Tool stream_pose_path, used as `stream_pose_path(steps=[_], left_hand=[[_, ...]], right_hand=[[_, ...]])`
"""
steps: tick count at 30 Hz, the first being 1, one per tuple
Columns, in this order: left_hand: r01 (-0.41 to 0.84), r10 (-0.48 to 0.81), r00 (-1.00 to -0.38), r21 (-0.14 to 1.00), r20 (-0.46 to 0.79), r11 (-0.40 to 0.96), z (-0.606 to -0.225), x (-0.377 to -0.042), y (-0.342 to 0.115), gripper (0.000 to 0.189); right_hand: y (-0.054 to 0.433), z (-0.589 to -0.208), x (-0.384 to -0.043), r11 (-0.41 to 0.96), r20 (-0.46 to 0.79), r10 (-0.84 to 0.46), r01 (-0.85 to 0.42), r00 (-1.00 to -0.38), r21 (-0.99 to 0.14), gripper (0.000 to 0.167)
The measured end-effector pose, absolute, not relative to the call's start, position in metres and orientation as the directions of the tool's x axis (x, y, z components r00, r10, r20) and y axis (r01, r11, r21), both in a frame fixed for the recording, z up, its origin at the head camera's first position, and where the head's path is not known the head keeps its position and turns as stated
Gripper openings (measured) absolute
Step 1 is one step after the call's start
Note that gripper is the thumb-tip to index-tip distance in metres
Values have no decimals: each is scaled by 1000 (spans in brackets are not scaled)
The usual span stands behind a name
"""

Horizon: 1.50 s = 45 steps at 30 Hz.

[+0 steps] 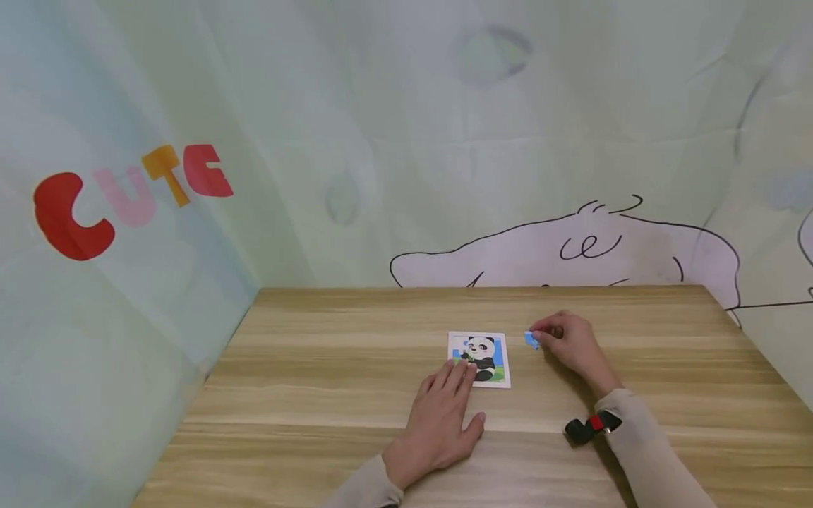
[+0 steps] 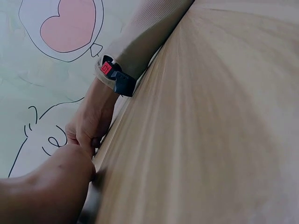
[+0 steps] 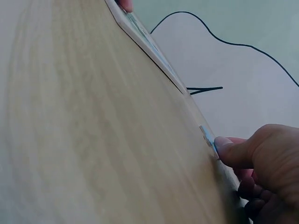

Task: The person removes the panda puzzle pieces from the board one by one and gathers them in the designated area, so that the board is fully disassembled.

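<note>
A panda jigsaw puzzle [image 1: 485, 353] in a white frame lies on the wooden table, with a pale gap at its upper left. My left hand [image 1: 441, 416] rests with outstretched fingers over the puzzle's lower left corner. To the right of the frame, my right hand [image 1: 568, 342] pinches a small blue puzzle piece [image 1: 531, 340] between thumb and fingertips. In the right wrist view the piece [image 3: 210, 142] is low at the table surface, apart from the frame [image 3: 149, 46]. The left wrist view shows the left hand [image 2: 51, 186] in front of the right hand [image 2: 88, 123].
The wooden table [image 1: 305, 395] ends at a pale fabric backdrop [image 1: 305, 141] printed with cartoon drawings and coloured letters. A black wrist camera [image 1: 581, 430] with a red patch is strapped on the right wrist, near the table surface.
</note>
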<state>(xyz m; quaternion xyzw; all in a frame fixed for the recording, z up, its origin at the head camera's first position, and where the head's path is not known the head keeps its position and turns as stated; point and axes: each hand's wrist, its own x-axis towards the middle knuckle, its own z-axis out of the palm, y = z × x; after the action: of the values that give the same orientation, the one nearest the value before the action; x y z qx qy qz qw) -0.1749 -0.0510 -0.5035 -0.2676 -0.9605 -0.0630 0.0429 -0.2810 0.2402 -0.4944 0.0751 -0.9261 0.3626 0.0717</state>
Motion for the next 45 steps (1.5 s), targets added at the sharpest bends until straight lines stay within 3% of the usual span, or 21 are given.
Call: stream_pose_path(steps=[4, 10, 17, 24, 30, 45], left_hand=[[519, 506, -853, 102, 130, 848, -505, -174, -51, 74], [517, 504, -855, 129, 125, 846, -505, -176, -52, 74], [520, 506, -853, 144, 127, 842, -504, -177, -51, 74], [520, 507, -854, 172, 118, 837, -505, -178, -50, 75], [508, 499, -860, 240, 103, 827, -506, -178, -51, 72], [512, 509, -858, 205, 71, 834, -504, -176, -52, 77]], right_hand=[[240, -497, -281, 727, 228, -83, -216, -970, -652, 14], [235, -497, -280, 654, 249, -41, -214, -968, -726, 22], [201, -491, -276, 589, 242, -133, -272, -961, -761, 17], [170, -493, -278, 664, 227, -252, -338, -941, -667, 17], [162, -497, -278, 734, 200, -245, -317, -949, -601, 15], [155, -493, -278, 763, 264, -283, -383, -922, -521, 10]])
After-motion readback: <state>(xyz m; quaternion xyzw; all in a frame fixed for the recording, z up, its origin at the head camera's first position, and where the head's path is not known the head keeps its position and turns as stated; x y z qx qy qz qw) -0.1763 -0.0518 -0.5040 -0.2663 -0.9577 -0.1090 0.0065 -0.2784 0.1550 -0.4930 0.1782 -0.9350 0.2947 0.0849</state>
